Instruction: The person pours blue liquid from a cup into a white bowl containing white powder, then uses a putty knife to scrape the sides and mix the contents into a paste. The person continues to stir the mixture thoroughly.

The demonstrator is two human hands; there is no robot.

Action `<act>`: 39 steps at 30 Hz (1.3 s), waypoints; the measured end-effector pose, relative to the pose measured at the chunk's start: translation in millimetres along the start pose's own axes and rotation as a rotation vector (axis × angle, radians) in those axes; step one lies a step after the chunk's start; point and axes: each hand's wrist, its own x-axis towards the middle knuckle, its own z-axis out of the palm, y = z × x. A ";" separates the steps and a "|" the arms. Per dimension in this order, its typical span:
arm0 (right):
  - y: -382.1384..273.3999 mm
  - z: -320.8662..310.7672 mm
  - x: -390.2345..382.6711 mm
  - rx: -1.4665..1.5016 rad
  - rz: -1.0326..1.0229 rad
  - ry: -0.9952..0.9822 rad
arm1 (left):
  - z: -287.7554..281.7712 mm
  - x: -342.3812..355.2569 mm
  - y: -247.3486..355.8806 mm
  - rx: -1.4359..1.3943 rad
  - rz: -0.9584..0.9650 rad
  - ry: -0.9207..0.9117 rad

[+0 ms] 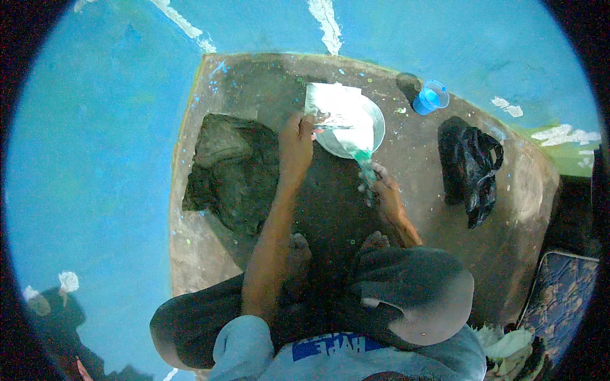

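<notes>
A round metal plate [375, 114] lies on the wet concrete floor [254, 82] in front of me. A shiny rectangular metal piece [333, 101] rests across it. My left hand [297, 134] grips the near left edge of that metal piece, by the plate's rim. My right hand [381, 187] holds a small green scrubber [364, 159] at the plate's near edge, with foam on the fingers. I am squatting, with both bare feet on the floor below the plate.
A dark wet patch or cloth [229, 165] lies left of my arm. A blue plastic cup [431, 98] stands at the back right, and a crumpled black bag [473, 168] lies right of the plate. Blue painted walls surround the floor; a patterned mat [565, 286] is at right.
</notes>
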 end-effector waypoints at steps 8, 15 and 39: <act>27.3 -31.9 -26.9 -0.201 -0.205 0.260 | 5.1 16.2 -18.3 0.259 0.301 0.128; 39.3 -25.7 -24.2 -0.320 -0.329 0.350 | 19.2 22.0 -47.0 0.800 0.350 -0.016; -40.3 -64.8 16.8 -0.372 -0.348 -0.015 | -11.9 21.2 -36.9 -0.075 -0.076 -0.163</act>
